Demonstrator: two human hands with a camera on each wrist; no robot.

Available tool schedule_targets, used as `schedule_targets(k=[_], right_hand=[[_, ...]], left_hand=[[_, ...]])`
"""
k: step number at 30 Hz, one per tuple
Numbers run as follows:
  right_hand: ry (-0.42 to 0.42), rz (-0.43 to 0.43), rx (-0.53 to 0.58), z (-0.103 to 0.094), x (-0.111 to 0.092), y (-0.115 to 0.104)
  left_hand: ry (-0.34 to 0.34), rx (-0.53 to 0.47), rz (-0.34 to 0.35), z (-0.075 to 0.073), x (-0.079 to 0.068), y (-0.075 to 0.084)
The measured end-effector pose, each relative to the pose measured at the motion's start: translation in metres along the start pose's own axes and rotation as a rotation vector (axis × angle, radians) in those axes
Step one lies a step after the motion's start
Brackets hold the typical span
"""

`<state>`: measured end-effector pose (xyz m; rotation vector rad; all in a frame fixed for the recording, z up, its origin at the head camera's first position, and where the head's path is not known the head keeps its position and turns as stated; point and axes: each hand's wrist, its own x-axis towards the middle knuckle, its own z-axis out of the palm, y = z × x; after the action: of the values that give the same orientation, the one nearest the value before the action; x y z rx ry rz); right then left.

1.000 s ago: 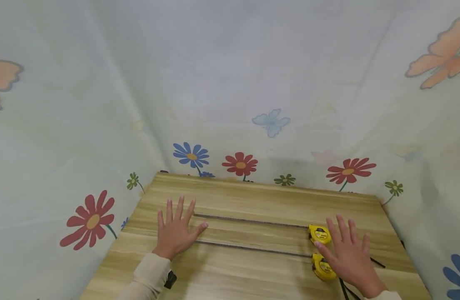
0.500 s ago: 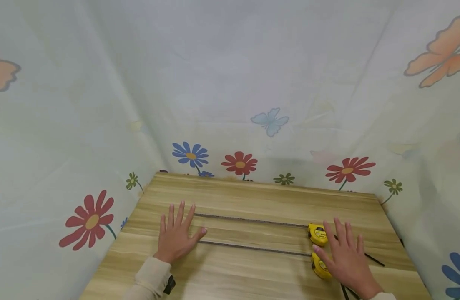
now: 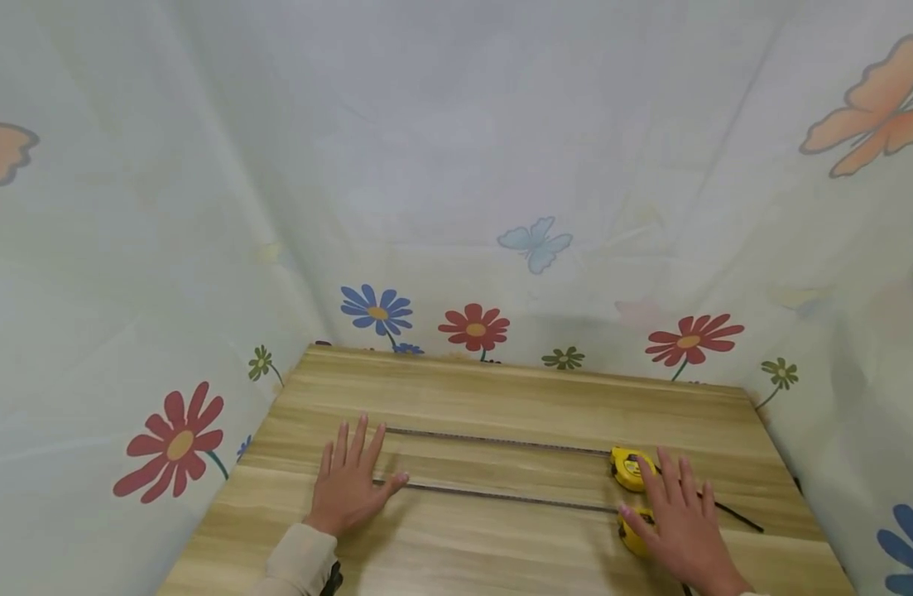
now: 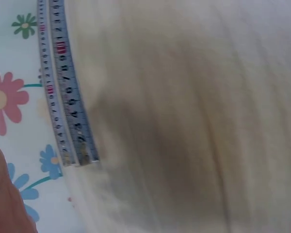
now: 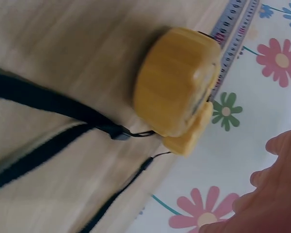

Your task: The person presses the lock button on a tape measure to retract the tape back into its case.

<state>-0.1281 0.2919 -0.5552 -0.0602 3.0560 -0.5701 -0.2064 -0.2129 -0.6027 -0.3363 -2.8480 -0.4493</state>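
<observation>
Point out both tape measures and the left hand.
Far tape measure (image 3: 627, 472), head view: yellow case.
Near tape measure (image 3: 631, 539), head view: yellow case, partly hidden.
Left hand (image 3: 348, 490), head view: back of the hand.

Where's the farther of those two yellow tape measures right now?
In the head view, the farther tape measure lies right of centre on the wood-grain table, just beyond the nearer tape measure and partly overlapped by the right hand.

Flowered walls (image 3: 456, 165) around wood-grain tabletop (image 3: 501, 389)
</observation>
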Motion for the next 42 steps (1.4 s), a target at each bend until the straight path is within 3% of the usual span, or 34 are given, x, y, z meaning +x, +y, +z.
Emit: schedule_targets(k=[9,15,21,27,38,42], right_hand=[[-0.013,-0.009,0.01,0.021,-0.002,0.014],[-0.027,-0.015,-0.003,0.027,-0.004,0.02],[-0.026,-0.044,-0.006,0.034,-0.007,0.022],[-0.079,-0.033,-0.036,0.041,-0.007,0.024],[-0.142,-0.075,-0.014,0.041,-0.011,0.022],[-0.173,-0.11,-0.056,0.039,-0.01,0.026]], left_hand=[[-0.037,0.015,-0.001,0.015,-0.012,-0.008],[-0.115,-0.003,-0.01,0.023,-0.013,-0.011],[-0.195,0.009,-0.022,0.018,-0.017,-0.01],[-0.285,0.003,-0.036,0.012,-0.018,-0.01],[-0.272,-0.001,0.004,0.011,-0.023,-0.015],[-0.269,-0.033,0.029,0.011,-0.021,-0.018]])
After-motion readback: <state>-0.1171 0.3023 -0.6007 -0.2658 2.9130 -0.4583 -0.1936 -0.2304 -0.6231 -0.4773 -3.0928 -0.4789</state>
